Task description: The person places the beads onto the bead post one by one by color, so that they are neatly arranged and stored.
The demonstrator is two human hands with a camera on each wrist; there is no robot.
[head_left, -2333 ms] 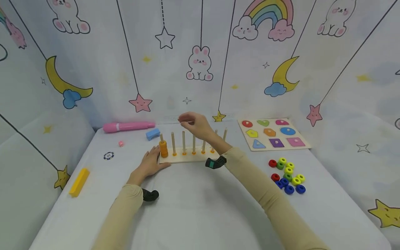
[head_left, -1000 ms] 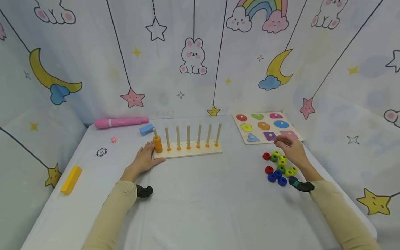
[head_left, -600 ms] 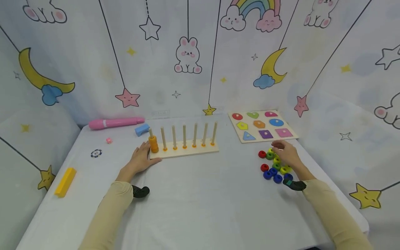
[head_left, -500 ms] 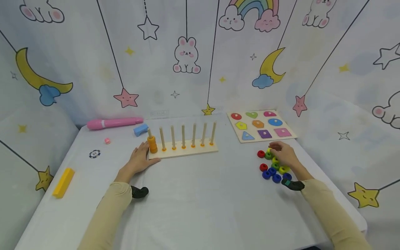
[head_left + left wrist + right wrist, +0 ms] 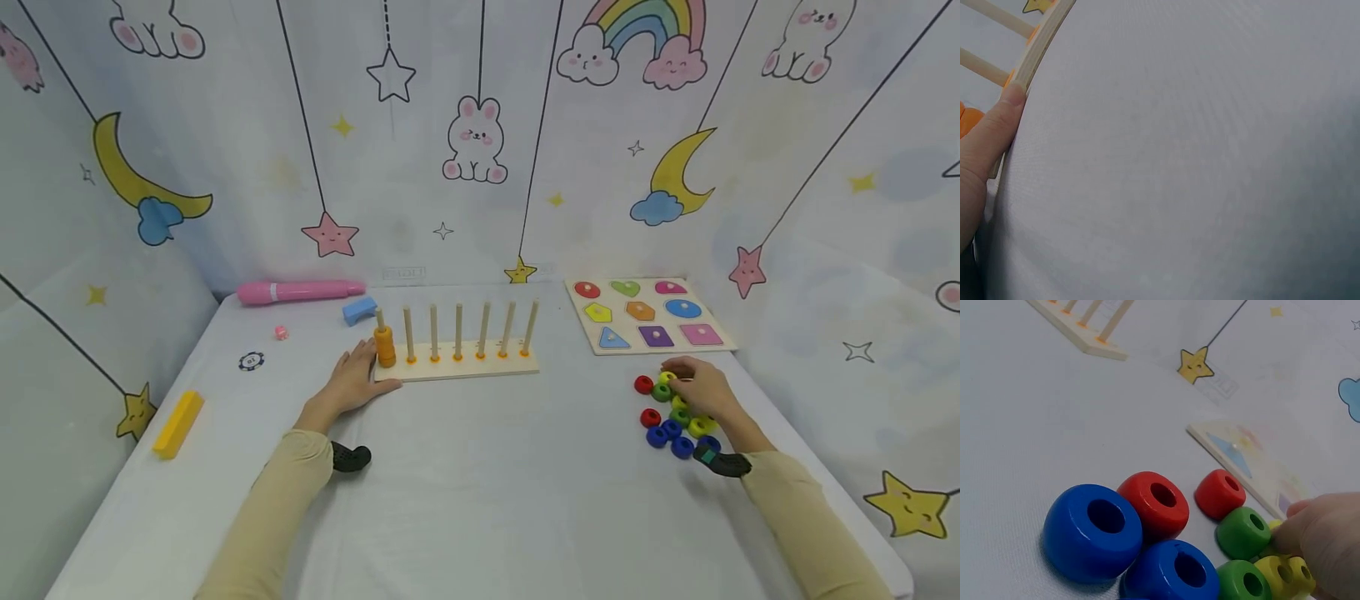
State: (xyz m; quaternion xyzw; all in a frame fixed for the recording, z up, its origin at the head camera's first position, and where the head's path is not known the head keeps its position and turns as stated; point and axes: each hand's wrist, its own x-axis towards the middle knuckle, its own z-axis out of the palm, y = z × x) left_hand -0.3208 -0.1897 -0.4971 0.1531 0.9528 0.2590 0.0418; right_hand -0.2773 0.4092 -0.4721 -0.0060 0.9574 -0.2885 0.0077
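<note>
In the head view, my left hand (image 5: pixel 351 382) grips the left end of a wooden peg board (image 5: pixel 465 367), thumb along its front edge and fingers by the back corner. The left wrist view shows the thumb (image 5: pixel 999 128) pressed to that edge. Several orange rings (image 5: pixel 385 347) are stacked on the leftmost peg; at each other peg's foot is orange. At the right, my right hand (image 5: pixel 705 387) reaches over loose coloured beads and pinches a yellow bead (image 5: pixel 666 377) between thumb and index finger. Beside it lie a green bead (image 5: pixel 1243 532) and a red bead (image 5: pixel 1220 494).
Several blue beads (image 5: pixel 682 447) lie nearest me in the pile. Behind it is a shape puzzle board (image 5: pixel 622 325). At the left are a pink marker-like stick (image 5: pixel 300 292), a blue block (image 5: pixel 360 311), a pink die (image 5: pixel 281 332), a round chip (image 5: pixel 251 361) and a yellow block (image 5: pixel 178 425).
My right hand has gone from above the peg board to the bead pile at the right, and its fingertips have come down onto a yellow bead. My left hand stays at the board's end.
</note>
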